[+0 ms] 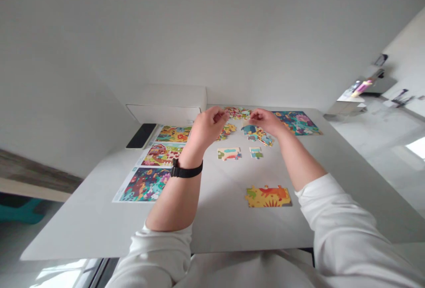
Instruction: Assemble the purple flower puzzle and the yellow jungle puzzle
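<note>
Beneath the right grip [267, 122] the puzzle pieces [257, 135] look like thick printed card on a smooth, matt white counter [215, 221], the picture sheet [156, 164] left of the left grip [207, 128] slightly glossy paper, the wristband [186, 171] just behind it matt black rubber

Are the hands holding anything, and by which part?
Cannot be told: left hand and right hand curl their fingers at the loose puzzle pieces, but no gripped piece shows.

One head-worn view, forward and down, close above the white table [232, 226]
</note>
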{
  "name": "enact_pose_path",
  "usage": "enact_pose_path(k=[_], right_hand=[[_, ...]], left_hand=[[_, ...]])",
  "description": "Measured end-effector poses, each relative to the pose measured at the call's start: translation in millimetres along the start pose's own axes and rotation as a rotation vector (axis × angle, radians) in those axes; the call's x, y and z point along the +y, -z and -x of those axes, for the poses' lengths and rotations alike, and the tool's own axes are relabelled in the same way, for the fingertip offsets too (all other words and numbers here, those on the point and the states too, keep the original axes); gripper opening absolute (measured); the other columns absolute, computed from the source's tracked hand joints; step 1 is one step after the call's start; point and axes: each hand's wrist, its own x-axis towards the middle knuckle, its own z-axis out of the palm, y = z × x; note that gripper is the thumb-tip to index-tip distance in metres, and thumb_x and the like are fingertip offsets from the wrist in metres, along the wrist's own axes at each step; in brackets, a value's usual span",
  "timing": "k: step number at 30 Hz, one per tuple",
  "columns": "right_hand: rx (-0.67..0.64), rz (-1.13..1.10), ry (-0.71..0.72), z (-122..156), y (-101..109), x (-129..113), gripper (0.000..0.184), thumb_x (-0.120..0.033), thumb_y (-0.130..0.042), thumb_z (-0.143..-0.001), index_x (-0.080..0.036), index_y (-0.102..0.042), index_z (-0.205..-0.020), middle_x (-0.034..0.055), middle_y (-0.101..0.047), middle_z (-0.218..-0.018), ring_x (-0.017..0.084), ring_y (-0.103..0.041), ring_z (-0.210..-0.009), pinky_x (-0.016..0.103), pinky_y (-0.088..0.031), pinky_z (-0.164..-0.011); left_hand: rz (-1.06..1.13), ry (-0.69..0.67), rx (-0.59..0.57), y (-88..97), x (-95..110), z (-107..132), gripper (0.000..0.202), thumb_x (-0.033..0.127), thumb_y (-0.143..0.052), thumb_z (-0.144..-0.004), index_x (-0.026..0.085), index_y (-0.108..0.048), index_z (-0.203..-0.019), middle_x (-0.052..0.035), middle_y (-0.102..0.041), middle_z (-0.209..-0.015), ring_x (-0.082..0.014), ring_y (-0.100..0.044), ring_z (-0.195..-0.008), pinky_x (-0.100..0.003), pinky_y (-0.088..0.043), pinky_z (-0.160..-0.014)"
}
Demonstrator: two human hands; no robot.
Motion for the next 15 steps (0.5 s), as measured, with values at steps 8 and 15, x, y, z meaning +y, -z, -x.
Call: enact_pose_path(k=[8, 15], right_hand=[[0.092, -0.121, -0.053, 63, -7, -26, 0.046, -0.062, -0.086, -0.078, -0.024, -0.071, -0.097, 0.0022, -0.071, -0.085, 0.017, -0.062, -0.073, 0.028, -0.049, -0.065], [0.086, -0.159, -0.113, 57, -22, -19, 0.039, -0.053, -0.086, -0.081, -0.024, -0.074, -0.104, 0.0031, -0.075, -0.087, 0.016, -0.063, -0.071, 0.027, -0.053, -0.062]], left_hand=[[0.275, 0.023, -0.343, -39.2, -7, -3, 0.031, 0.049, -0.069, -0.096, 0.019, -0.074, -0.101, -0.0061, -0.077, -0.090, -0.0163, -0.067, -0.076, -0.026, -0.049, -0.066], [0.382, 0.131, -0.476, -59.0, -24, -6, 0.028, 0.043, -0.083, -0.085, 0.019, -0.073, -0.094, -0.0069, -0.077, -0.084, -0.0152, -0.068, -0.072, -0.026, -0.054, -0.064]])
